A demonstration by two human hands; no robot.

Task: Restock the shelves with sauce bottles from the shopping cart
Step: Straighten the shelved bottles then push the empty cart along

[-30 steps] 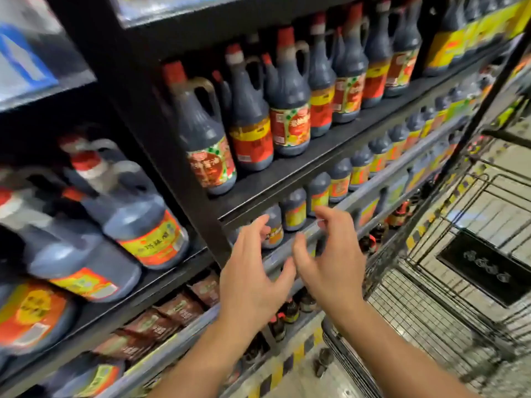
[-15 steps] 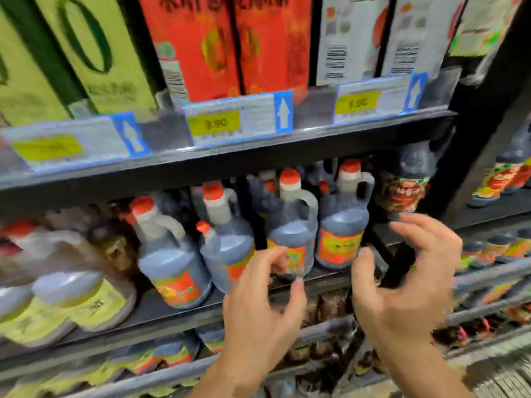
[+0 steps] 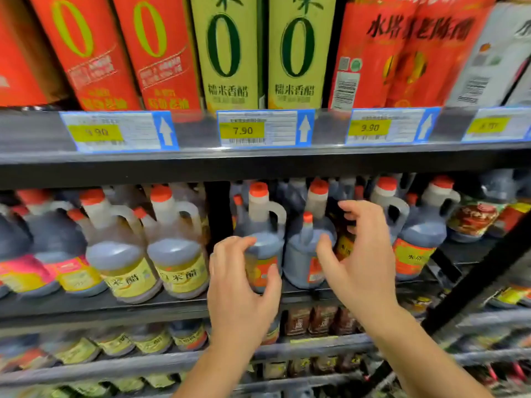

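Observation:
Dark sauce bottles with red caps and side handles fill the middle shelf point(image 3: 287, 295). My left hand point(image 3: 241, 294) is raised in front of one orange-labelled sauce bottle point(image 3: 260, 234). Its fingers curve over the bottle's left shoulder and its thumb lies across the label, without closing round the bottle. My right hand point(image 3: 359, 265) hovers with fingers spread before the neighbouring bottle point(image 3: 301, 254), thumb near its shoulder, and holds nothing. The shopping cart is out of view.
Yellow-labelled vinegar bottles point(image 3: 175, 265) stand to the left. More orange-labelled bottles point(image 3: 416, 242) stand to the right. Tall red and green cartons point(image 3: 227, 53) fill the shelf above, over price tags point(image 3: 261, 129). Lower shelves hold small bottles and brown packets point(image 3: 316, 320).
The view has swung left along the shelves and the cart has dropped out of sight. Both hands rose from below the shelf edge to the front of the orange-labelled bottles.

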